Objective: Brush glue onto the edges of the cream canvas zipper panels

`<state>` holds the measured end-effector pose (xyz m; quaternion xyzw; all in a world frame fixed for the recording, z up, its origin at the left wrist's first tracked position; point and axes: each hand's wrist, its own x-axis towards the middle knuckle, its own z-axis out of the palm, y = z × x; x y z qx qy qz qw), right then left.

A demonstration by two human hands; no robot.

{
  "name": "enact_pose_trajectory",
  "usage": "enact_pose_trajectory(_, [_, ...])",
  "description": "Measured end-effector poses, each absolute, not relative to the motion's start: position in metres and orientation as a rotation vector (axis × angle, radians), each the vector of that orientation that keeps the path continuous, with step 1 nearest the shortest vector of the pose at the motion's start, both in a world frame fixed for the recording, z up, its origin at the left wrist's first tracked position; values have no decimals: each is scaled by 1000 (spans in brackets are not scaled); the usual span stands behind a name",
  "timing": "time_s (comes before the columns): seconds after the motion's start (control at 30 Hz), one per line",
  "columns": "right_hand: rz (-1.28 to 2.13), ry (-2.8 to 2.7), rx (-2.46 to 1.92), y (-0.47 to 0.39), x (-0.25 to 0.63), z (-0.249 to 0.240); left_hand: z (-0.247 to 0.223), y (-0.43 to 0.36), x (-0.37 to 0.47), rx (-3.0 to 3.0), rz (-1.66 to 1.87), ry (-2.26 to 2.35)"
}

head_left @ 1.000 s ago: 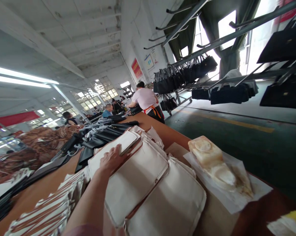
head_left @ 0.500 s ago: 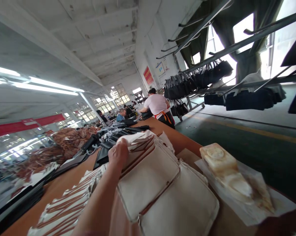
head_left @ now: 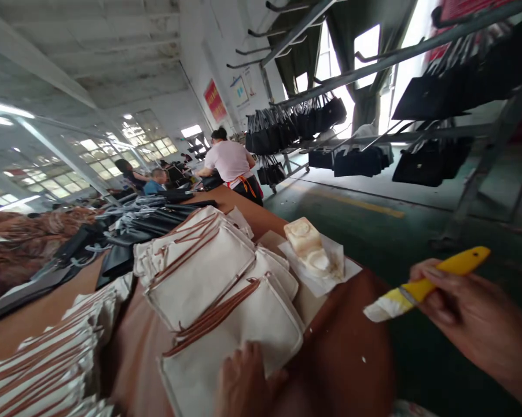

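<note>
My right hand [head_left: 464, 307] grips a yellow-handled brush [head_left: 426, 284], its pale bristles pointing left, beyond the table edge. My left hand [head_left: 247, 376] rests on the nearest cream piece [head_left: 239, 324], which has brown cords along its upper edge; its fingers are bunched and blurred, and whether they pinch the piece is unclear. Behind it lie more overlapping cream pieces [head_left: 204, 278]. At the far left stands a row of cream pieces with brown cords [head_left: 57, 347]. A whitish, glue-stained container [head_left: 307, 240] sits on white paper [head_left: 343, 263] beyond the pieces.
The brown table [head_left: 339, 341] has its edge at the right. Black bags with grey handles [head_left: 143, 223] lie further back. A person in a light shirt [head_left: 228, 159] stands at the table's far end. Racks of black bags [head_left: 269, 133] line the right side.
The view has swung right. My left hand has left the back of the cream stack for the nearest piece. My right hand with the brush has come into view.
</note>
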<state>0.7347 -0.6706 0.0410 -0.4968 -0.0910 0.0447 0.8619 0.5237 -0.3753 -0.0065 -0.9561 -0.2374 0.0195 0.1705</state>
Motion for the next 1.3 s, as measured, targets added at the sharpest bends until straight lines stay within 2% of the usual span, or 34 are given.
enact_pose_trajectory(0.17, [236,-168,-942,-668,728,40,29,-331,570,-2770,-333,-704])
enact_pose_trajectory(0.37, [303,-243,-939,-657,720,38,25,-311,594,-2791,-398,-719])
enact_pose_trajectory(0.8, [334,-236,-966,-642,714,29,18,-318,601,-3029,-424,-836])
enact_pose_trajectory(0.97, [325,-252,-990,-621,720,24,23,-317,614,-3392,-288,-782])
enact_pose_trajectory(1.17, [284,-475,-1092,-580,731,22,32,-341,597,-3725,-304,-749])
enact_pose_trajectory(1.3, [201,-676,-1267,-559,725,24,39,-359,582,-3940,-125,-839])
